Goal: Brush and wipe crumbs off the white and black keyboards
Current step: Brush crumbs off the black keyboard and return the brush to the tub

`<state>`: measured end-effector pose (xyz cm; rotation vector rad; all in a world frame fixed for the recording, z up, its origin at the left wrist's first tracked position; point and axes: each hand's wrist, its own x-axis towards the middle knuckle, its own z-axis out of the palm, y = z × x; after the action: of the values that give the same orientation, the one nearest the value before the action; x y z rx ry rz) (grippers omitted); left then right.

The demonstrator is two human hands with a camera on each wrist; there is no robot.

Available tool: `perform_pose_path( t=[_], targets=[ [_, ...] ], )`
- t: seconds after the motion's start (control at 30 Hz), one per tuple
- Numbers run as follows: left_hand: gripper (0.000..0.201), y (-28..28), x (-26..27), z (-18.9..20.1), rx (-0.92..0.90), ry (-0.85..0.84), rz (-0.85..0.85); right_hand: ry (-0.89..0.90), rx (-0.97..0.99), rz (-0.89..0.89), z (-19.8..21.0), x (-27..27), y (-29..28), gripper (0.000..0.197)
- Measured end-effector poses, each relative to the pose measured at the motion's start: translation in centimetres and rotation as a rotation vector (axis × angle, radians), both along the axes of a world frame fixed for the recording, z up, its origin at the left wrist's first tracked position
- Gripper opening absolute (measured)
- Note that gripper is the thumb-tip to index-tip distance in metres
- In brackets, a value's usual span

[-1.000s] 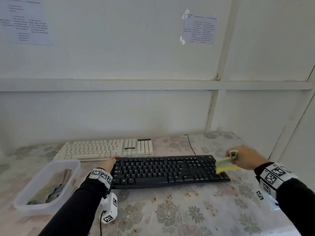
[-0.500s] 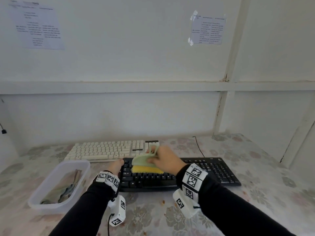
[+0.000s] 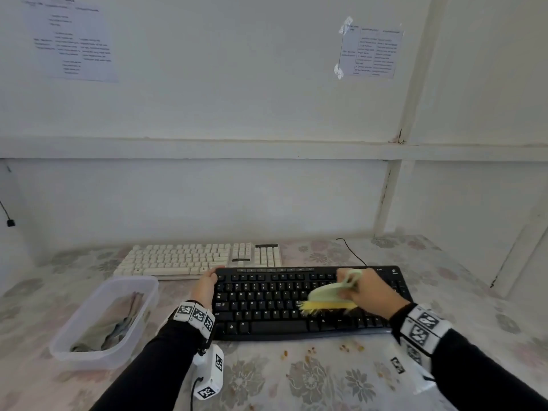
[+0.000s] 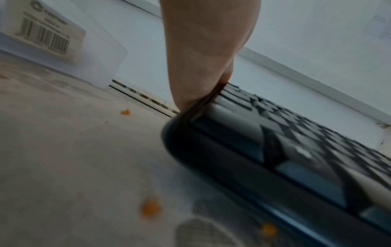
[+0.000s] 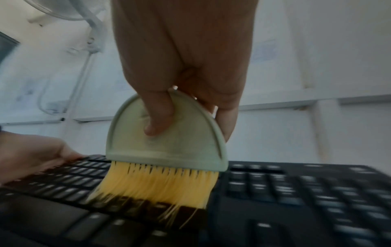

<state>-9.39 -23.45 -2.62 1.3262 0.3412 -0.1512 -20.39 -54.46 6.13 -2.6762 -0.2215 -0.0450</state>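
The black keyboard lies on the floral tablecloth in front of me, with the white keyboard just behind it to the left. My right hand grips a pale green hand brush with yellow bristles; the bristles drag across the black keys near the middle right. My left hand holds the black keyboard's left end, fingers hooked over its far corner. Orange crumbs lie on the cloth before the keyboard.
A clear plastic tub holding a cloth stands at the left of the table. A black cable runs from the keyboard toward the white wall. The table's right side ends near a white post.
My right hand has swept the brush from the keyboard's left part to its middle right, after coming from the far right end a second ago. The left hand has kept its hold.
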Motion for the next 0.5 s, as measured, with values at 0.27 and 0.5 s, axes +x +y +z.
perform_pose_path(
  t=[0.27,0.5],
  targets=[
    [0.039,-0.3,0.3,-0.5,-0.051,-0.032,0.053,0.036,-0.324,-0.291,2.9,-1.3,-8.2,0.038],
    [0.039,-0.5,-0.1,-0.3,-0.118,-0.053,0.086,-0.085,-0.003,-0.051,3.6,0.6,0.6,0.009]
  ],
)
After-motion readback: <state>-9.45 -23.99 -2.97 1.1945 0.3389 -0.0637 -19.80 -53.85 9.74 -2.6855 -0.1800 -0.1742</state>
